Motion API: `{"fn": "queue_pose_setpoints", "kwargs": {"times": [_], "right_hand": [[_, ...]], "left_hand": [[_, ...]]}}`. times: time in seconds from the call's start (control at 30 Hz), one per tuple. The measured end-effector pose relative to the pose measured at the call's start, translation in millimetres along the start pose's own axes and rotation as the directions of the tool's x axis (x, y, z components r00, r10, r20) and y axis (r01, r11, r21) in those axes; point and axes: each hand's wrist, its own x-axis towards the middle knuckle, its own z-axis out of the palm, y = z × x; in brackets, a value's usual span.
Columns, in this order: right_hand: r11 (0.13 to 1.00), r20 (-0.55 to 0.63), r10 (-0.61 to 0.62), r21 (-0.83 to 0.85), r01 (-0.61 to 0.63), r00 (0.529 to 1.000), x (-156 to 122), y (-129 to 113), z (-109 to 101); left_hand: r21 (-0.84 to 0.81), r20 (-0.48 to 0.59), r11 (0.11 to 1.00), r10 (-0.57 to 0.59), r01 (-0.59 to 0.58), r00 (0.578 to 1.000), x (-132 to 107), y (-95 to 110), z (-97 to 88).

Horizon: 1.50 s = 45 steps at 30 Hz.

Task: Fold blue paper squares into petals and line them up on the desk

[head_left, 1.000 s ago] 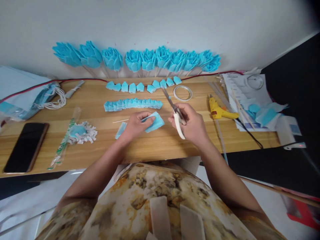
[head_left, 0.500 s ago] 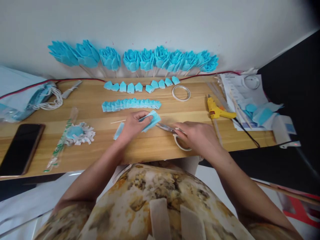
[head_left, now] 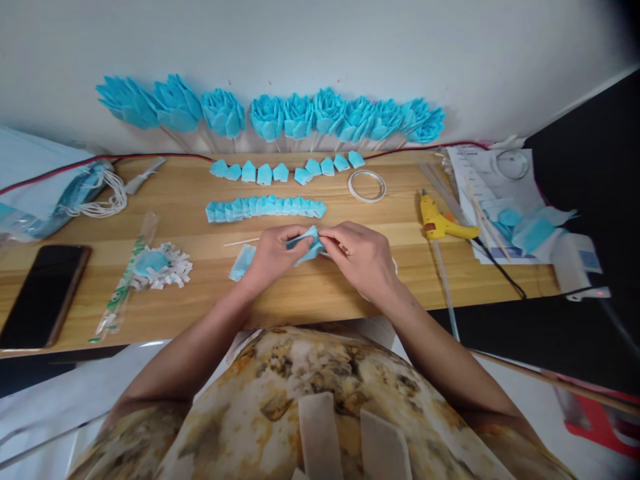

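My left hand (head_left: 277, 257) is closed on a folded piece of light-blue fabric (head_left: 311, 248), thumb on top. From the other side my right hand (head_left: 363, 257) pinches the same piece at its upper right edge. The scissors are mostly or wholly hidden by the right hand. Beside my left wrist lies a loose blue fabric strip (head_left: 242, 262), with a thin wooden stick (head_left: 241, 242) above it. Just beyond my hands runs a row of overlapping blue petals (head_left: 265, 209), and behind that several single folded petals (head_left: 249, 171) are spread out.
Blue fabric flowers (head_left: 327, 112) on sticks lean against the wall. To the right are a tape roll (head_left: 367, 198), a yellow glue gun (head_left: 436, 219) and a paper sheet (head_left: 493, 173) with scraps. On the left lie a phone (head_left: 44, 297), white trimmings (head_left: 177, 267) and a bag (head_left: 75, 200).
My right hand has moved left, from holding the scissors near the fabric to pinching the fabric itself. The left hand keeps its hold on the piece.
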Motion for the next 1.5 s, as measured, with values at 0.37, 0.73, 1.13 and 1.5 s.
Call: {"fn": "queue_pose_setpoints", "kwargs": {"times": [0.37,0.73,1.13,1.5], "right_hand": [[0.999,0.013,0.027,0.038,-0.028,1.0,0.5,1.2,1.6],[0.98,-0.109,-0.002,-0.198,-0.02,0.994,-2.9,-7.8,12.8],[0.666,0.14,0.412,0.629,-0.402,0.901,-3.3,5.9,17.6],[0.981,-0.062,0.138,0.143,-0.128,0.989,-1.6,3.9,-5.6]], "left_hand": [[0.18,-0.033,0.97,0.171,-0.162,0.985,-1.7,-1.5,1.3],[0.222,-0.074,0.95,0.24,-0.218,0.968,-1.2,-5.9,3.0],[0.028,-0.072,0.999,0.04,-0.038,0.997,-2.1,3.3,1.2],[0.09,-0.086,0.995,0.042,-0.034,0.995,-1.1,3.6,2.2]]}}
